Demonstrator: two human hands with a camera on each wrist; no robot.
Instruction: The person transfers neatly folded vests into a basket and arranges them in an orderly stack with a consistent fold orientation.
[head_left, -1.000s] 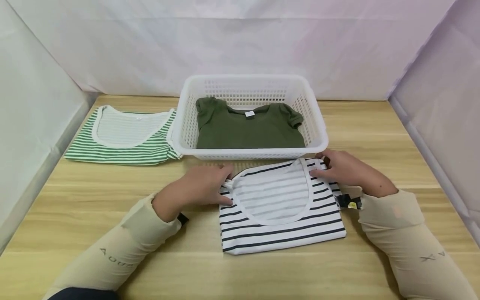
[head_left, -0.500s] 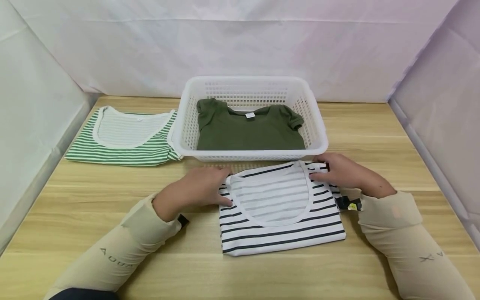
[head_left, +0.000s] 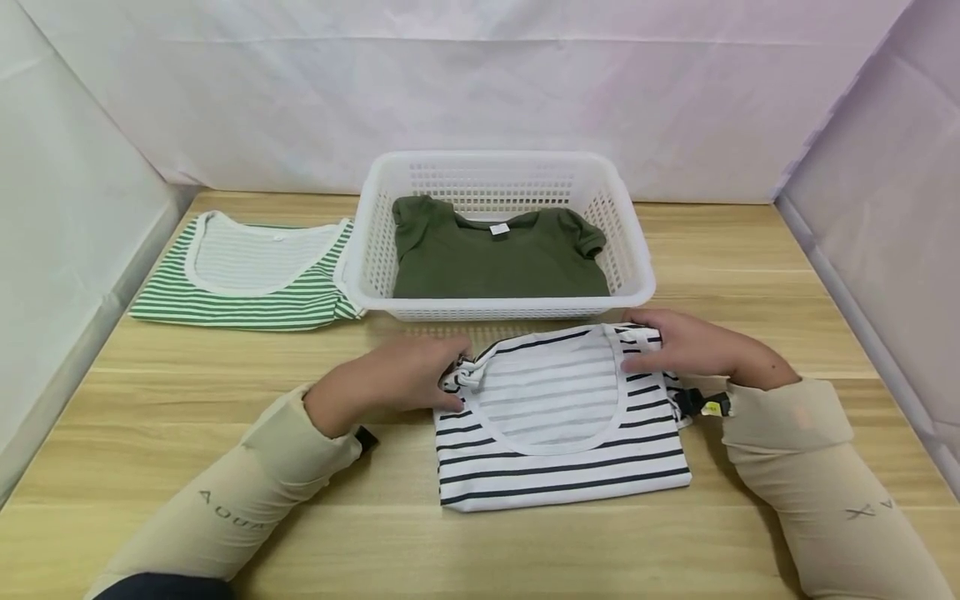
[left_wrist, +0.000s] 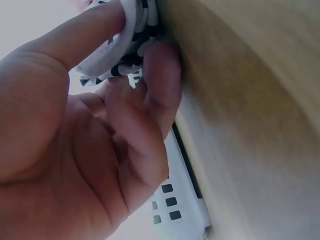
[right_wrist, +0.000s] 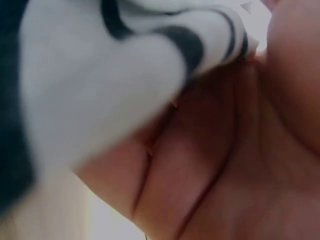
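A folded white shirt with black stripes [head_left: 562, 479] lies in front of the basket, its wide neckline facing up. At its left shoulder my left hand [head_left: 401, 375] grips the bunched cloth; in the left wrist view the thumb and curled fingers [left_wrist: 162, 75] close on the striped edge [left_wrist: 112, 55]. My right hand [head_left: 693, 346] holds the right shoulder, thumb on top. Close up in the right wrist view, striped cloth [right_wrist: 100, 85] lies against the curled fingers [right_wrist: 190, 150]. The fingertips under the cloth are hidden in the head view.
A white plastic basket [head_left: 502, 307] holds a folded dark green shirt [head_left: 498, 262]. Left of it lies a folded green-striped shirt [head_left: 240, 308], touching or close to the basket's side. Pale cloth walls [head_left: 480, 92] enclose the back and sides of the wooden table [head_left: 750, 275].
The cloth at the left shoulder has bunched up between my left fingers. My right hand has taken more of the right shoulder's cloth under its palm. The basket and other shirts stay put.
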